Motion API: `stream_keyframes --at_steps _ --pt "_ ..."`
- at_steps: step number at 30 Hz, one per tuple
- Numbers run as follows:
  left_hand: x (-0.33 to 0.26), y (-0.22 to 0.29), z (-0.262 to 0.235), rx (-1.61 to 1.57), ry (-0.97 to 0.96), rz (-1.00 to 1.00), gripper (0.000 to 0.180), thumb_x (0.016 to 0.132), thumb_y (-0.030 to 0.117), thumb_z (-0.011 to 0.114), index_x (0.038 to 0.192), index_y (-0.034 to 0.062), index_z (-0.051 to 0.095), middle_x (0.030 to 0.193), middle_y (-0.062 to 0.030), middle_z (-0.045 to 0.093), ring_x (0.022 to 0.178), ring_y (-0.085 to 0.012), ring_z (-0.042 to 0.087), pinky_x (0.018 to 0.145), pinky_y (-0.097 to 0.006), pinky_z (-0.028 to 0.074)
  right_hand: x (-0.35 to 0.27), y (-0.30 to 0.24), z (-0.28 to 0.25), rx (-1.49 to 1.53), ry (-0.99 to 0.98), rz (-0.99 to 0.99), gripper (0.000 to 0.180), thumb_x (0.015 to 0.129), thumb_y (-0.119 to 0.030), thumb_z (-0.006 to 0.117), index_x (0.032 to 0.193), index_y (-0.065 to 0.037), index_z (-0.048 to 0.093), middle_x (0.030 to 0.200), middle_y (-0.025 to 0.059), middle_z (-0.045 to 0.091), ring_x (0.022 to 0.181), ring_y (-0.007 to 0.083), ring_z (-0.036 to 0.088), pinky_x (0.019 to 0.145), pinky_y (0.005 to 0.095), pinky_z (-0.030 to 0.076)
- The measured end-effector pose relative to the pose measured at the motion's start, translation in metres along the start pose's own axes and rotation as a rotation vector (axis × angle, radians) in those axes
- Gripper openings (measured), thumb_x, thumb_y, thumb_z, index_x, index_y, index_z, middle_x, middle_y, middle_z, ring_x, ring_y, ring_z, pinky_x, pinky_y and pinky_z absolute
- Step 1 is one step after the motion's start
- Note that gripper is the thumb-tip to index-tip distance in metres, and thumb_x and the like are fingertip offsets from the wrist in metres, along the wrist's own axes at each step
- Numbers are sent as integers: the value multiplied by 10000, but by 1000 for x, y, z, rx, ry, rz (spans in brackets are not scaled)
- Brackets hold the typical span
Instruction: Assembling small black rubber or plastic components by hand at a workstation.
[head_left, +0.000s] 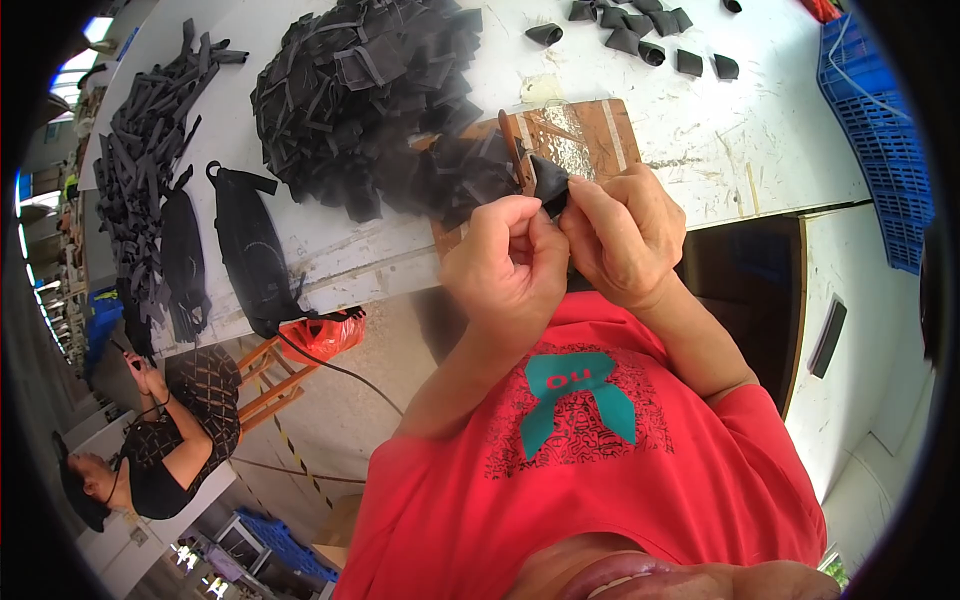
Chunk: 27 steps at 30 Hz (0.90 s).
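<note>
While the left hand (507, 258) and right hand (626, 237), curled nearly closed, pinched a black fabric piece (547, 180) at upper centre, a slack grip risked dropping it onto the board (588, 132).

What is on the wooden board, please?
The wooden board bears dark fabric pieces on its left and a brown strip beside them. The left hand and right hand pinch a small black piece by the board's near edge. The surface beneath these cannot be seen.
</note>
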<state>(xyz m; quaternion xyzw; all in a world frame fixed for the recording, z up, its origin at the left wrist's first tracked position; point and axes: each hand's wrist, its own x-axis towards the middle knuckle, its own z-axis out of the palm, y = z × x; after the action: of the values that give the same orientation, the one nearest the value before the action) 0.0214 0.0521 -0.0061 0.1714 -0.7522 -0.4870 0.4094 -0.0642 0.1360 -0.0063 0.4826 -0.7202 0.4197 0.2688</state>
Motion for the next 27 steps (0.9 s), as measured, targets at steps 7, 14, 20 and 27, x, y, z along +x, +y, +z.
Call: stream_keyframes --at_steps 7,14,20,27 --pt "-7 -41 -34 193 100 -190 58 804 6 544 849 -24 520 683 -38 563 560 -64 523 516 -183 429 33 48 -13 170 243 598 110 771 -91 622 843 -8 620 691 41 597 543 64 520 524 183 420" --pt "-1 -95 -69 502 -110 -176 294 659 -26 552 950 14 539 941 -118 527 839 -248 539 675 -330 458 5 67 -4 337 -44 736 217 832 -154 576 981 2 595 749 45 612 617 68 521 534 184 422" --pt "-1 -104 -70 794 -312 83 199 671 -11 612 862 27 570 938 -103 540 855 -290 540 723 -363 453 -27 26 17 454 -335 875 100 793 -73 590 840 15 597 636 26 555 539 63 465 492 213 390" --pt "4 -106 -75 692 -202 140 125 698 19 622 815 11 578 798 -86 571 736 -240 563 632 -331 456 -22 -2 26 521 -497 820 69 773 -56 590 805 4 600 632 65 546 535 109 496 490 248 400"
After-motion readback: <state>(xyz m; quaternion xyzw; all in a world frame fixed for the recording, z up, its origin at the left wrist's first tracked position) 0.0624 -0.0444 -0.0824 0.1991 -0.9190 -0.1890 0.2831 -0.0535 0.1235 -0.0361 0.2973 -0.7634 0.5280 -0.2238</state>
